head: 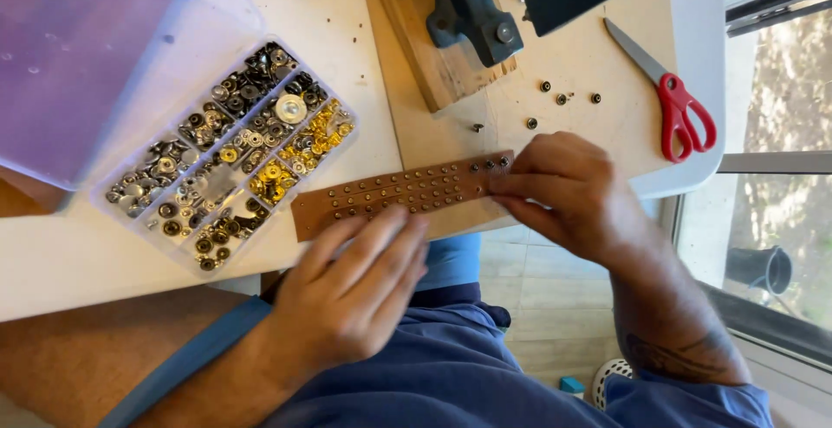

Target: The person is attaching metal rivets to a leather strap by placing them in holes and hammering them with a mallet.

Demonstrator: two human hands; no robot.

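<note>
The long brown leather strip (403, 192) lies flat near the front edge of the white table (78, 255), in the centre of the frame, running from lower left up to the right. Judged from the rows of small metal studs that cover nearly its whole length, the studding is well advanced; the leftmost end of the strip shows bare leather, so a short section appears left to fill. The studs sit in roughly three parallel rows, evenly spaced, brass-toned along most of the strip and darker at the right end. The left hand (355, 294) rests with extended fingers flat on the lower edge of the strip near its middle, pressing it down and gripping nothing. The right hand (559, 190) pinches the right end of the strip between thumb and fingers. A few loose dark studs (563, 99) lie on the table above the right hand, just beside the red-handled scissors (680, 112) at the upper right. A clear plastic compartment box (230, 151) of mixed silver, black and gold fasteners stands left of the strip, lid open. A dark green metal press on a wooden board (455, 25) occupies the top centre.
</note>
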